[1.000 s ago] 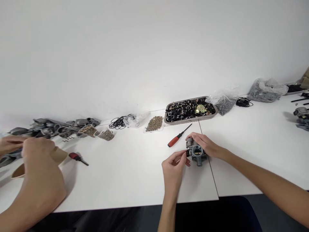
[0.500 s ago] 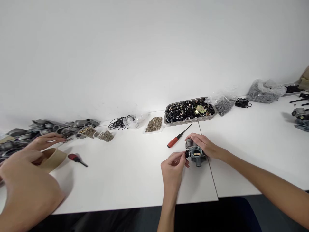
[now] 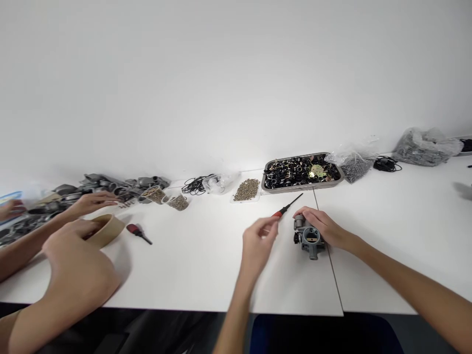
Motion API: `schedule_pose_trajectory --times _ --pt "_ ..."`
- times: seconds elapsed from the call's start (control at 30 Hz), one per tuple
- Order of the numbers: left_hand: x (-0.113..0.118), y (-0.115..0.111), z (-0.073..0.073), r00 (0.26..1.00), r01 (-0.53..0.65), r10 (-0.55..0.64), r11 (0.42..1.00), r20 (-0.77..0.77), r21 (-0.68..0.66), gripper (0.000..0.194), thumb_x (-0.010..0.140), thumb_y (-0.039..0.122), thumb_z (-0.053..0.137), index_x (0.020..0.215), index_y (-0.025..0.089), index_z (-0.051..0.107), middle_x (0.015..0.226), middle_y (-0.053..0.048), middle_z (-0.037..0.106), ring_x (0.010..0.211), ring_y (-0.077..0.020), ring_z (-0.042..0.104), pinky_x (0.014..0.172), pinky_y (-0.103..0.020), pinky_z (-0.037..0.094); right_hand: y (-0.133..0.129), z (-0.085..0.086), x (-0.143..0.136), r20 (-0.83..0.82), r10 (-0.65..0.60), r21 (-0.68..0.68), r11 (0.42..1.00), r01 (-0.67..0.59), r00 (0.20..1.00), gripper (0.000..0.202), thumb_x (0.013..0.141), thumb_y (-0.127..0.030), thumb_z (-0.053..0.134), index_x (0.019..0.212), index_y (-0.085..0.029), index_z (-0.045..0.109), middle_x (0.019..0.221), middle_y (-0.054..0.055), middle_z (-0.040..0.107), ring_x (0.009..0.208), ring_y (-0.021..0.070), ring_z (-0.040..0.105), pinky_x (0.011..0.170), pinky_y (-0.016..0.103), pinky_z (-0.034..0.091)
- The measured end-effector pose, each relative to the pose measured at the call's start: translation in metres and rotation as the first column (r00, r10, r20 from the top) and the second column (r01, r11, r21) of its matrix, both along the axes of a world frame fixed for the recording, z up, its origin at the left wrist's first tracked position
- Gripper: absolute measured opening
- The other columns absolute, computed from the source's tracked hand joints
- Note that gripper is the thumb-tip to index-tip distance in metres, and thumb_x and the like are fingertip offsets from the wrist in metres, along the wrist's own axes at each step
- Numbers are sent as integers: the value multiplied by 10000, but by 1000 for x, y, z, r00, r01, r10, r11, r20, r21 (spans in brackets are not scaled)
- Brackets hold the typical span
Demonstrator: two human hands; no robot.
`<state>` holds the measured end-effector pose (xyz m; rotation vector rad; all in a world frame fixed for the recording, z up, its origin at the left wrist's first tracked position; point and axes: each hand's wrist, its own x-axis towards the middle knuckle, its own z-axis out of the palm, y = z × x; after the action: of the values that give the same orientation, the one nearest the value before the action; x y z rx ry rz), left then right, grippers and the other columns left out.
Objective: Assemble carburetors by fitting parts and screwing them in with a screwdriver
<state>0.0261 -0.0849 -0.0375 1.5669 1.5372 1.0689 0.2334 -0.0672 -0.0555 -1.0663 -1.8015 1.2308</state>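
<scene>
A grey metal carburetor [image 3: 312, 246] rests on the white table, its round bore facing me. My right hand [image 3: 321, 227] is closed around its upper right side, with the fingers over the top. To the left of the carburetor and apart from it is my left hand [image 3: 259, 242]. Its fingers are curled together, and anything within them is hidden. They overlap the red handle of a screwdriver [image 3: 283, 211], whose dark shaft points to the back right. Whether they grip the handle I cannot tell.
Behind stand a metal tray [image 3: 302, 189] of black parts, a dish of brass-coloured pieces [image 3: 247, 190] and a bag of small parts [image 3: 356, 166]. At left, a co-worker's hands [image 3: 94, 202] work near a beige ring [image 3: 110, 232], another screwdriver [image 3: 138, 233] and small cups [image 3: 177, 201].
My left hand has left the carburetor's side and moved left, over the screwdriver handle. My right hand stays on the carburetor. The whole view has shifted slightly.
</scene>
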Motion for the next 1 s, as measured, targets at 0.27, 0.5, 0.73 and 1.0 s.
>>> schedule_pose_trajectory --times 0.27,0.5,0.73,1.0 --pt "-26 87 15 885 284 -351 928 -307 -241 244 539 338 801 675 222 635 556 13 598 503 -143 472 539 -258 332 -1 -3 0 20 -4 -36 999 5 1000 565 976 -665 292 1083 -195 588 938 63 559 848 178 518 803 337 409" --pt "-45 98 4 859 469 -501 851 -100 -237 234 611 389 769 638 202 632 588 6 584 513 -109 448 482 -225 280 -2 -4 -3 -5 -15 -93 996 15 1000 568 967 -676 311 1090 -194 586 900 57 542 817 167 513 755 313 423" --pt "-91 120 18 864 242 -206 970 460 -19 378 691 512 731 783 173 592 540 21 531 409 -70 405 451 -231 339 -5 1 -2 61 -36 -125 991 43 997 543 971 -661 315 1117 -231 614 960 62 572 852 181 531 818 342 428" --pt "-159 149 14 611 -297 180 955 771 12 141 812 310 522 814 184 457 628 -2 607 311 -33 281 377 -218 286 7 31 15 284 -169 54 986 160 944 587 911 -717 372 1155 -259 647 1252 111 578 1159 289 538 1035 472 418"
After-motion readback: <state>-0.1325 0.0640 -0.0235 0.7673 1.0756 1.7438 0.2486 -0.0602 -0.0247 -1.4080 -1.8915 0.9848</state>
